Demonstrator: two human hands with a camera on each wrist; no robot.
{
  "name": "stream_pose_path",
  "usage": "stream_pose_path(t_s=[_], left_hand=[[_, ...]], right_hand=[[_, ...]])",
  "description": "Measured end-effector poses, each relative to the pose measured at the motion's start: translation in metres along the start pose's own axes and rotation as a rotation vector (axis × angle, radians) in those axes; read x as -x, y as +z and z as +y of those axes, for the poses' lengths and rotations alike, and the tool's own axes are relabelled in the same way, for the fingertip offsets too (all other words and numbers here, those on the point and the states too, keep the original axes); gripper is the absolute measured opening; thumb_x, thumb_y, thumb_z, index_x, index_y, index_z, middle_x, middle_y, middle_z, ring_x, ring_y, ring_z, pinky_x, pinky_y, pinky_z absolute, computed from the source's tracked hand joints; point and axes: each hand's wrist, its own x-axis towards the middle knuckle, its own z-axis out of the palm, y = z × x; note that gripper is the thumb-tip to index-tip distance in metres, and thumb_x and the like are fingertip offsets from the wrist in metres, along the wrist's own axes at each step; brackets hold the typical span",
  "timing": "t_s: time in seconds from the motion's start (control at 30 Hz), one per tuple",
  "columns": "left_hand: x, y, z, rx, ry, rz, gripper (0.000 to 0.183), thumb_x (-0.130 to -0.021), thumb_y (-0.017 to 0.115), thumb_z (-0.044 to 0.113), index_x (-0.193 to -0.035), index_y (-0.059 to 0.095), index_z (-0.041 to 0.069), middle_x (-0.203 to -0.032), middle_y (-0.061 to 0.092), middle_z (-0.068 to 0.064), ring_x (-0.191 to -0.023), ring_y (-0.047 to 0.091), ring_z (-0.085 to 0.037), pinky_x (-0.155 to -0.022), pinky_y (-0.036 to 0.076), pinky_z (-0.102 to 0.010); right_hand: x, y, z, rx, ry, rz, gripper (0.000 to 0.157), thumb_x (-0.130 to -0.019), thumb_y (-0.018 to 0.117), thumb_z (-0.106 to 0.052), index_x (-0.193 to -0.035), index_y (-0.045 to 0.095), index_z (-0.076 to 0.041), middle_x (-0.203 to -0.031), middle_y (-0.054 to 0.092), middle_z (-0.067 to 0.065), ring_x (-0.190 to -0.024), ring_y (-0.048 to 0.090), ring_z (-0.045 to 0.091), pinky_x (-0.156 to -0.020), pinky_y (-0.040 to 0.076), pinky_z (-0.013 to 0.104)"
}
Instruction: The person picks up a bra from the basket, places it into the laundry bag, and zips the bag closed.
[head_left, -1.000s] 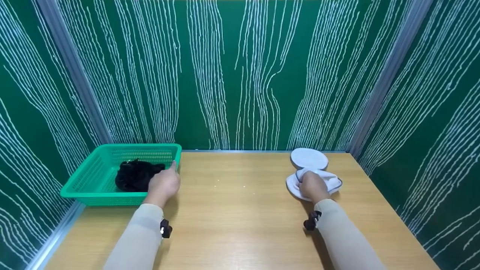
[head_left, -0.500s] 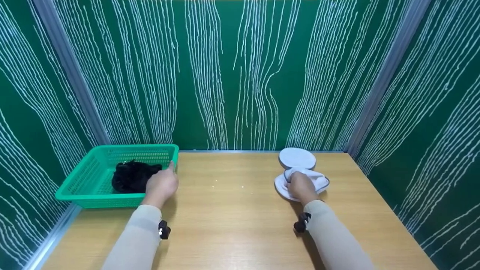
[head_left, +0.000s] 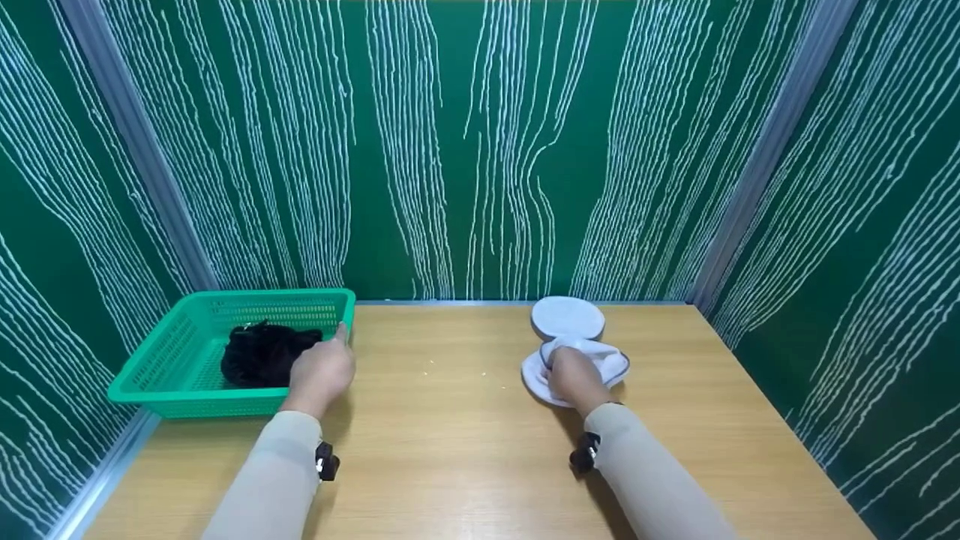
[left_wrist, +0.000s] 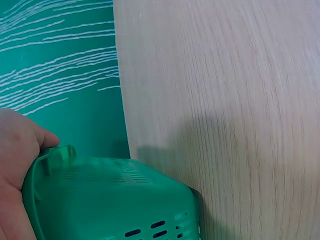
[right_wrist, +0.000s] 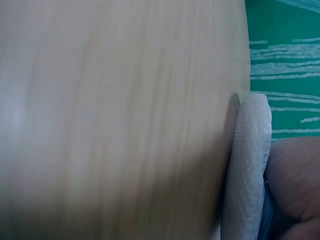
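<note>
My left hand (head_left: 322, 373) grips the right rim of a green plastic basket (head_left: 202, 395); in the left wrist view its thumb lies over the rim by the basket wall (left_wrist: 100, 200). Inside the basket rests a crumpled black fabric item (head_left: 266, 354). Over on the right, my right hand (head_left: 576, 379) holds a white mesh laundry bag (head_left: 568, 316) with dark trim, its fingers hidden in the near part. That bag has a round flap lying toward the back and a folded opening around the hand. In the right wrist view, the padded mesh side (right_wrist: 245, 175) stands close to the tabletop.
A wooden table (head_left: 450, 465) lies under everything, with a few small white specks between the hands. Green walls (head_left: 480, 150) with white lines enclose its back and sides, joined by grey corner posts (head_left: 765, 165).
My right hand has slid the white mesh laundry bag left across the table. The left hand keeps its grip on the basket, which stays in place.
</note>
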Motion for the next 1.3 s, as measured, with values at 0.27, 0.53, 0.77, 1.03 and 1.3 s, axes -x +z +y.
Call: stream_pose_path(t_s=[0.27,0.53,0.77,1.03,1.3], left_hand=[[-0.001,0.0,0.003,0.004,0.0,-0.006,0.061,-0.12,0.032,0.021,-0.178,0.028,0.003,-0.079,0.068,-0.015,-0.064,0.056,-0.026,-0.065,0.053,-0.046],[-0.001,0.0,0.0,0.008,-0.006,-0.012,0.062,-0.12,0.031,0.022,-0.179,0.028,0.004,-0.087,0.075,-0.021,-0.069,0.063,-0.03,-0.078,0.061,-0.055],[-0.002,-0.001,-0.002,0.01,-0.012,-0.023,0.062,-0.12,0.03,0.022,-0.179,0.027,0.005,-0.093,0.077,-0.024,-0.071,0.065,-0.032,-0.072,0.058,-0.053],[-0.005,-0.002,-0.002,0.008,-0.03,-0.038,0.061,-0.121,0.03,0.024,-0.18,0.026,0.008,-0.089,0.076,-0.022,-0.064,0.06,-0.029,-0.071,0.059,-0.05],[-0.004,-0.001,-0.002,0.019,-0.032,-0.042,0.061,-0.121,0.03,0.025,-0.18,0.026,0.008,-0.101,0.079,-0.024,-0.064,0.058,-0.027,-0.07,0.058,-0.049]], right_hand=[[0.002,0.006,-0.024,0.049,-0.001,-0.068,0.012,-0.11,0.073,-0.015,-0.101,0.079,-0.011,-0.097,0.073,0.004,-0.09,0.068,0.023,-0.089,0.058,0.04],[0.011,0.015,-0.048,0.065,-0.02,-0.104,0.011,-0.109,0.076,-0.014,-0.099,0.08,-0.012,-0.093,0.073,0.002,-0.087,0.068,0.022,-0.087,0.058,0.039],[0.018,0.026,-0.064,0.073,-0.113,-0.061,0.022,-0.107,0.078,-0.015,-0.086,0.077,-0.013,-0.082,0.066,0.0,-0.079,0.063,0.02,-0.078,0.056,0.036],[0.027,0.034,-0.079,0.078,-0.154,-0.058,0.026,-0.108,0.078,-0.017,-0.082,0.076,-0.014,-0.077,0.062,-0.002,-0.073,0.059,0.018,-0.068,0.049,0.032],[0.034,0.041,-0.088,0.072,-0.229,-0.017,0.035,-0.107,0.079,-0.016,-0.073,0.071,-0.014,-0.07,0.056,-0.003,-0.067,0.055,0.016,-0.063,0.046,0.03]])
